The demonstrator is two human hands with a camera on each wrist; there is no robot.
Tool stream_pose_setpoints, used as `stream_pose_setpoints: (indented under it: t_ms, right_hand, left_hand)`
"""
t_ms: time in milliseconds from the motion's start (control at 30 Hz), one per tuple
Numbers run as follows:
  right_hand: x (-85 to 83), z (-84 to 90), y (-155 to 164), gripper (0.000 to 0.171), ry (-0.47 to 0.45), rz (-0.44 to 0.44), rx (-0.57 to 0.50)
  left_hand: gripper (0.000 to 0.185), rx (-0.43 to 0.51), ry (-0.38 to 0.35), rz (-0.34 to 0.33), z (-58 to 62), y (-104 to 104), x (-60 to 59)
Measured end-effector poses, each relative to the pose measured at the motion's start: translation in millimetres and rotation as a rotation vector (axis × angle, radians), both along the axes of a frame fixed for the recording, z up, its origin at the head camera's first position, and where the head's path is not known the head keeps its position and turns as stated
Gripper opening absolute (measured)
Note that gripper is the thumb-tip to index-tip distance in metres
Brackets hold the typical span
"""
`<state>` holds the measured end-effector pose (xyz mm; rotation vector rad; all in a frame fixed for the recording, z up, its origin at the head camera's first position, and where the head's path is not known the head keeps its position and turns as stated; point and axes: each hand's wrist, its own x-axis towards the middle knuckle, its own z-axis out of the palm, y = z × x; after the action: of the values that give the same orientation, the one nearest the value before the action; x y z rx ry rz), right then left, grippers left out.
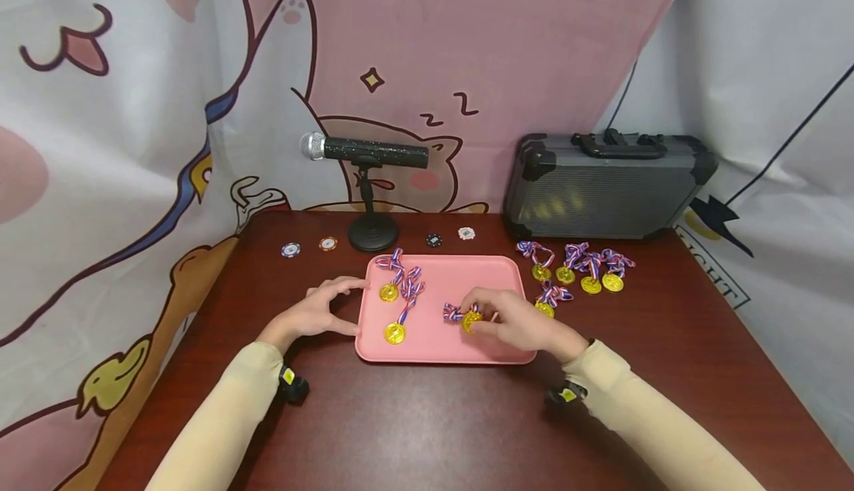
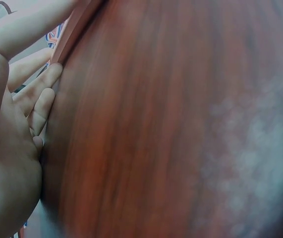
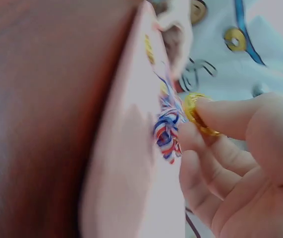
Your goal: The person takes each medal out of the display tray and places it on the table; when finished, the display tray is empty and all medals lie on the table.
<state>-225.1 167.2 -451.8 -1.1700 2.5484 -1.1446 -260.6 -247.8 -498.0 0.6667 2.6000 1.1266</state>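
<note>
Brown wooden table (image 1: 427, 424) carries a pink tray (image 1: 467, 272). Right hand (image 1: 523, 322) pinches a gold medal (image 1: 471, 320) between thumb and fingers, over the tray's near right part. Left hand (image 1: 319, 311) rests at the tray's left edge, fingers spread.

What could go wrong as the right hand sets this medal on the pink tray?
The right hand pinches a gold medal by its edge, so it might slip. Its bunched ribbon could tangle with the ribbons of the two medals already on the pink tray. The left hand only touches the tray's edge, so the tray may slide.
</note>
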Motion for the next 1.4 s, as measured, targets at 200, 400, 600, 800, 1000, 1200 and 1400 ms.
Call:
stream_pose_setpoints:
  t_ms: [200, 400, 600, 800, 1000, 1200, 1400]
  right_hand:
    - [-8.7, 16.0, 36, 0.033, -0.063, -0.182, -0.115]
    - [-12.7, 34.9, 71, 0.030, -0.072, -0.301, -0.177]
    - [-10.0, 52.9, 104, 0.031, -0.071, -0.409, -0.148]
    - [-6.3, 51.1, 138, 0.037, -0.007, -0.495, -0.051]
    - [-8.4, 23.6, 166, 0.037, 0.030, -0.514, -0.020]
    - [-11.4, -10.0, 176, 0.034, -0.018, -0.458, -0.067]
    - [-10.2, -29.6, 176, 0.032, -0.021, -0.457, 0.017]
  left_hand:
    - [0.087, 0.001, -0.022, 0.007, 0.6, 0, 1.0]
    - [0.087, 0.003, -0.008, 0.005, 0.3, 1, 0.5]
    - [0.087, 0.000, -0.004, -0.002, 0.5, 0, 1.3]
    - [0.084, 0.005, 0.019, -0.010, 1.1, -1, 1.5]
    - [0.085, 0.004, 0.024, -0.015, 2.4, 0, 0.8]
    - [0.084, 0.013, 0.032, -0.016, 3.1, -1, 0.1]
    - [0.085, 0.013, 0.034, -0.023, 1.7, 0, 0.9]
